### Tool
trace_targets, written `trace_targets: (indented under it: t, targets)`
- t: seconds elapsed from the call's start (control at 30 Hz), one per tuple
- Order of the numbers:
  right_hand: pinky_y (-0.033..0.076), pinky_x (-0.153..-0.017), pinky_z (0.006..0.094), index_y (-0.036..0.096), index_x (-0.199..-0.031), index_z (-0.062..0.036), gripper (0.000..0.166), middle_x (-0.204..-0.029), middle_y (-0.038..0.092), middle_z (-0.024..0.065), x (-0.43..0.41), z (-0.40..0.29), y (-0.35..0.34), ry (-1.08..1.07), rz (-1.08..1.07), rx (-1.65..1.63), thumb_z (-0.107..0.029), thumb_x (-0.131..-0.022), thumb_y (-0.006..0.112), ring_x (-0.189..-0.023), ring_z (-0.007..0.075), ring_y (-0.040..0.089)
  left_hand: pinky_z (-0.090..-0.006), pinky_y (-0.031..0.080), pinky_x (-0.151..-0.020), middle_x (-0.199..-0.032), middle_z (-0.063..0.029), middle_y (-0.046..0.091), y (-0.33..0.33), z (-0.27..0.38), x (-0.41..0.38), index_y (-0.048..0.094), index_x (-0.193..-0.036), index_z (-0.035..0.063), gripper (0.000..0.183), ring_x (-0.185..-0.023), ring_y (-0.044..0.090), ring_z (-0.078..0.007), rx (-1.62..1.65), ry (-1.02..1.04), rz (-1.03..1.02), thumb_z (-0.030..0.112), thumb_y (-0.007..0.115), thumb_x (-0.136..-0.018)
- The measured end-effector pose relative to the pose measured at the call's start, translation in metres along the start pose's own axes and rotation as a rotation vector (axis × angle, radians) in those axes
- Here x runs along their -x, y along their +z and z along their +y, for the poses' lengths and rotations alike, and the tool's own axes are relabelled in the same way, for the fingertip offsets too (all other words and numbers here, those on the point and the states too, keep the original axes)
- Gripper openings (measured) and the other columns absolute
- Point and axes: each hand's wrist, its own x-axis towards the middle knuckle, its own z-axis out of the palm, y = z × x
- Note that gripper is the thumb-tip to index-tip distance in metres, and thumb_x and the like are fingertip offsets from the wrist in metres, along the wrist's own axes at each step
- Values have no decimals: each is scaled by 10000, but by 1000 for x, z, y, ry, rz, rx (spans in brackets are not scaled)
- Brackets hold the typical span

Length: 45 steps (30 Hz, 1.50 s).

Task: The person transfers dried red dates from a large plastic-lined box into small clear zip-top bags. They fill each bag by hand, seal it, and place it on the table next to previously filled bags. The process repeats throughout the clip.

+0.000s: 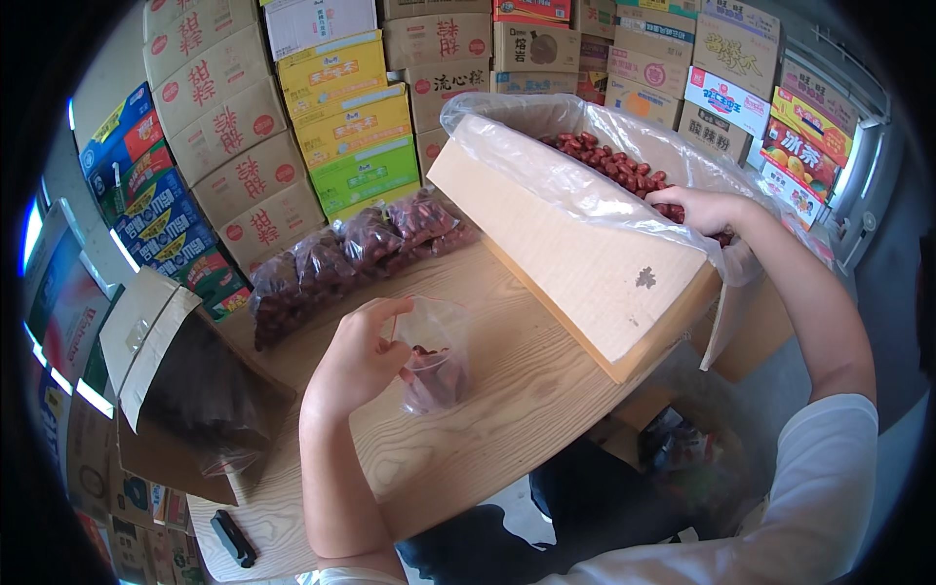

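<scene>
My left hand (365, 351) grips the rim of a clear plastic bag (439, 380), which stands upright on the wooden table (504, 424). Some dried red dates lie in the lower part of that bag. To the right, my right hand (706, 207) reaches into a large cardboard box (578, 241) lined with clear plastic film. Its fingers are curled around some dark red dates (670, 213). More loose red dates (610, 164) are heaped inside the box, beyond the hand. Part of the right hand's underside is hidden by the liner.
Filled bags of dates (358, 248) line the table's far side. At left, an opened carton (197, 395) holds clear plastic bags. A black stapler-like object (234, 539) lies near the front left corner. Stacked cartons (219, 110) rise behind the table. Below the right edge sits a litter-filled box (676, 439).
</scene>
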Motion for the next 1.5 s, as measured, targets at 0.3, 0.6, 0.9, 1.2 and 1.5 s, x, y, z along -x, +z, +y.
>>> trace_targets:
  t: [0.3,0.6,0.9,1.2,1.5]
  targets:
    - [431,-822,250,552,-960,-82,282,-938,575,2,-12,21,-5,-162,165,-241,-26,-715,681,-896,103,528,-303,544,-608,-1141,-239,594,-2,-8,-1,524,-1182,-135,424,-662,691,-223,-2,19,-7,-84,501,-762]
    - [525,-535,273,487,-1048,-108,258,-875,568,67,-23,-14,-48,-186,351,-753,-96,-827,620,-676,138,606,-328,533,-634,-1089,-248,625,-4,-5,2,524,-1202,-121,432,-642,688,-225,-46,-45,-87,-59,495,-775]
    - [538,-550,356,580,-696,-72,254,-661,601,43,-73,-160,-29,-201,62,-1145,-256,-738,750,-579,147,602,-299,522,-650,-1057,-179,615,-4,-23,-6,504,-1203,-117,429,-704,663,-179,81,-30,-21,-73,472,-778]
    - [428,-375,351,479,-902,-81,274,-719,542,54,-103,-267,116,-273,265,-1132,-90,-734,695,-464,149,516,-265,488,-608,-1081,-153,594,8,-36,-25,491,-1201,-111,409,-693,673,-179,172,-55,131,-1,501,-807]
    - [476,-593,273,513,-943,-76,298,-844,506,11,-139,-278,185,-522,612,-1222,5,-723,698,-730,99,528,-244,482,-585,-1029,-90,618,7,-39,-32,510,-1153,-93,342,-701,666,-154,249,-84,245,21,506,-830]
